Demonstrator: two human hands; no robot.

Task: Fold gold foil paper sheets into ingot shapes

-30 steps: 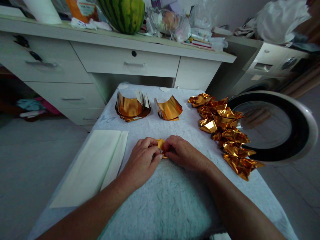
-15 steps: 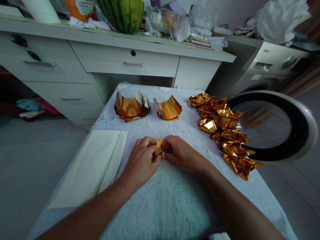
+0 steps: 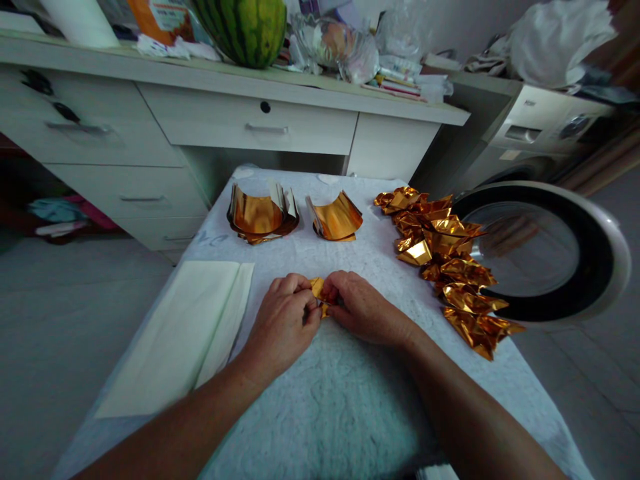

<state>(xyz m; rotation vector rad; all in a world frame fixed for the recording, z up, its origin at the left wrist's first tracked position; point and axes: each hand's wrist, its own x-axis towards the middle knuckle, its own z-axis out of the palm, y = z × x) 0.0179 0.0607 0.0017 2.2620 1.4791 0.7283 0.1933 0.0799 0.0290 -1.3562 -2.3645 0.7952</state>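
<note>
Between my two hands is a small piece of gold foil paper (image 3: 317,287), mostly covered by the fingers. My left hand (image 3: 286,319) is closed, pinching its left side. On the other side, my right hand (image 3: 361,305) pinches it with thumb and fingers. Beyond the hands lie two curled stacks of gold foil sheets: a thicker stack (image 3: 257,215) and a thinner stack (image 3: 338,219). To the right, a row of folded gold foil pieces (image 3: 457,267) runs along the table edge.
A pale cloth covers the table (image 3: 320,413). Folded whitish paper (image 3: 170,333) lies at left. An open washing machine door (image 3: 600,267) stands close by the right edge. Behind, a white counter (image 3: 220,77) with drawers carries a watermelon (image 3: 245,30) and clutter.
Both hands stay almost where they were, still pinching the foil paper, with only slight finger movement. The whole view has shifted very slightly.
</note>
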